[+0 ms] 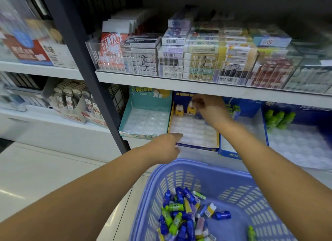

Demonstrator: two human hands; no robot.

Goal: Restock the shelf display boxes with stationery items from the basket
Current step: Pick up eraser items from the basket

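Head view: the shelf (161, 81) runs across in front of me, its upper tier stacked with packaged goods behind a clear guard. Below my arms sits the purple basket (242, 192), with a heap of small blue, green and yellow stationery items (179, 213) at its bottom. On the lower tier the display boxes stand side by side: a teal box (125, 114) on the left holding only its clear tray, a yellow-sided box (197, 147) just beside it, then a blue box (242, 105), and further right a group of green bottle-shaped items (278, 118).

Both my hands are at the yellow-sided box. My left hand (167, 147) is at its front left corner, fingertips against the lip; motion blur keeps me from telling whether the fingers grip it. My right hand (206, 105) reaches to the back row, fingers curled round a yellow item (190, 107) that stands just beside a second yellow piece (179, 110).
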